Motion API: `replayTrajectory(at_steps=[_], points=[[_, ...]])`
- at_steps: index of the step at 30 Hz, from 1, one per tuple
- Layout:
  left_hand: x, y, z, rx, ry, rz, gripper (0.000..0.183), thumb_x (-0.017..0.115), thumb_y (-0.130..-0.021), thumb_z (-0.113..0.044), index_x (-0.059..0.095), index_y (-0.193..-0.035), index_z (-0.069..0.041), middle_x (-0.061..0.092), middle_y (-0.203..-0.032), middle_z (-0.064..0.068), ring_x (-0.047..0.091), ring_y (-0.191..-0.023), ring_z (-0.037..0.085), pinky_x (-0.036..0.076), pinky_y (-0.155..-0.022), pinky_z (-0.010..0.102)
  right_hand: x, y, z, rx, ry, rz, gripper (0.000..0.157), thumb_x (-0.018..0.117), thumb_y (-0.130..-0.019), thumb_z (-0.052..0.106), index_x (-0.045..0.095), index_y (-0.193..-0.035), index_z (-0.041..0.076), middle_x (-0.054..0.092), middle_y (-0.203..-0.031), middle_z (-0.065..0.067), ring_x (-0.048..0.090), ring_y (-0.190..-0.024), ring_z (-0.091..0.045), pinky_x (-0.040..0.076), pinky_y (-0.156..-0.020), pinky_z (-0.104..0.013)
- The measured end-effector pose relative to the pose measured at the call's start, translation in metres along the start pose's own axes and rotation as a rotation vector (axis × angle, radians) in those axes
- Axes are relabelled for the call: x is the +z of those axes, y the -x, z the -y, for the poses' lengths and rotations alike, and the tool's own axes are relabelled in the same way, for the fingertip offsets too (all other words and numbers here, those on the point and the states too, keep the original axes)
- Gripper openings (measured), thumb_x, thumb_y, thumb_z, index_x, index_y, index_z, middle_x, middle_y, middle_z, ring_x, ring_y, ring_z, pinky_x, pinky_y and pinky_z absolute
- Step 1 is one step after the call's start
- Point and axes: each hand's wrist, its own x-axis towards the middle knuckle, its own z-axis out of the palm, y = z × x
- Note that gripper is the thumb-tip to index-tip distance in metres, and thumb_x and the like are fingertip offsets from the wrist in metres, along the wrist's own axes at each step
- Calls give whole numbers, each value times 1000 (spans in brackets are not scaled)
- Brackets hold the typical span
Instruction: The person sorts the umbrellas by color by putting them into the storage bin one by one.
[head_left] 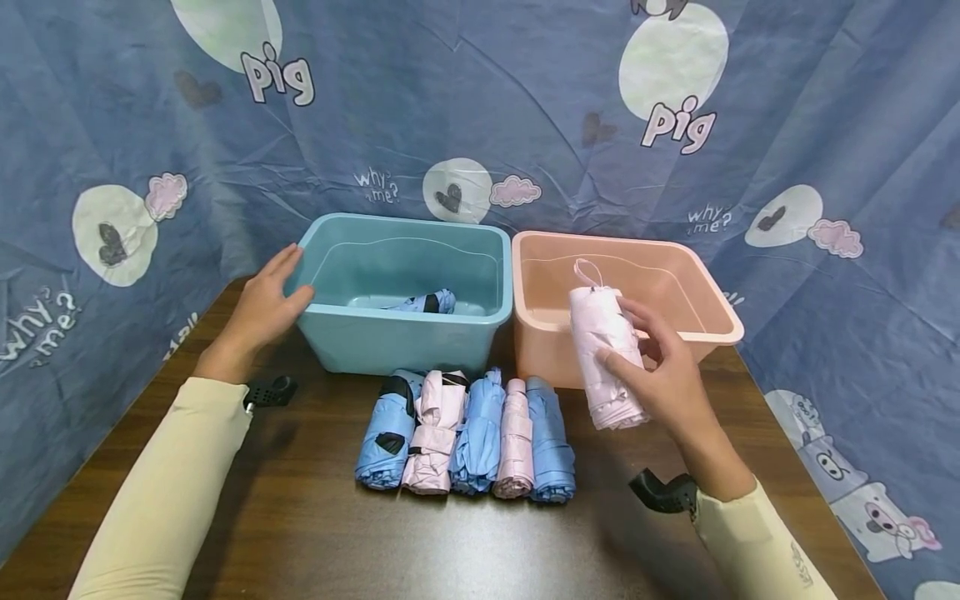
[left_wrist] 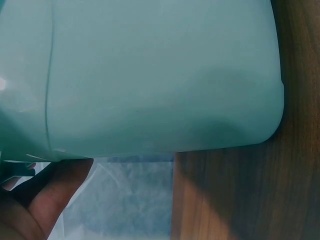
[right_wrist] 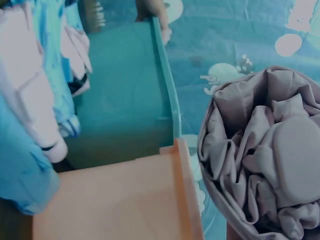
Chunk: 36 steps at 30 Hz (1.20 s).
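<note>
My right hand [head_left: 663, 371] grips a rolled pale pink folding umbrella [head_left: 603, 350] with a wrist loop at its top. It is held upright, overlapping the front rim of the peach bin [head_left: 630, 331] in the head view. The umbrella's bunched folds [right_wrist: 280, 165] fill the right side of the right wrist view. At the left, my left hand [head_left: 258, 308] has its fingers extended, touching the rim of the teal bin [head_left: 405, 337]. In the left wrist view, the thumb [left_wrist: 60, 195] lies against the bin's edge. A blue folded umbrella [head_left: 427, 302] lies inside the teal bin.
Several rolled umbrellas lie side by side before the bins, alternating blue and pink, from a blue umbrella [head_left: 386, 433] to another blue umbrella [head_left: 551, 442]. Both bins stand on the brown wooden table [head_left: 300, 517], with a printed blue cloth [head_left: 465, 108] hanging behind.
</note>
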Motion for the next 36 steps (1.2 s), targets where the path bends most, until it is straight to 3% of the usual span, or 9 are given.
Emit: replayTrajectory(at_steps=[12,17,28,36], points=[[0,0,1,-15,-4,11,67,46,-93,-23,22,-152,-2,18,-159,14,18,-143,40,21,-110,60,9,-60,3,18,-112,-45,62,72,-85,17,49,-142,21,56,-128,-12,65,-82,-17,56,-63,-26],[1,0,3,-11,1,12,68,46,-93,-23,22,-153,-2,18,-159,15,17,-143,40,21,-110,61,17,-83,0,49,-107,-52,62,71,-85,20,47,-143,21,56,-129,-13,63,-86,-17,53,-68,-23],[1,-1,5,4,1,14,67,46,-93,-23,23,-152,-2,18,-159,14,19,-143,41,22,-109,61,37,-123,-16,198,-222,-53,64,70,-86,22,43,-144,24,50,-134,-9,55,-112,-24,50,-87,-37],[1,0,6,-6,1,13,68,45,-93,-25,21,-153,-3,17,-159,15,17,-143,40,21,-109,62,52,-140,-26,265,-184,-8,66,70,-86,21,40,-145,21,49,-137,-11,53,-115,-25,48,-93,-41]])
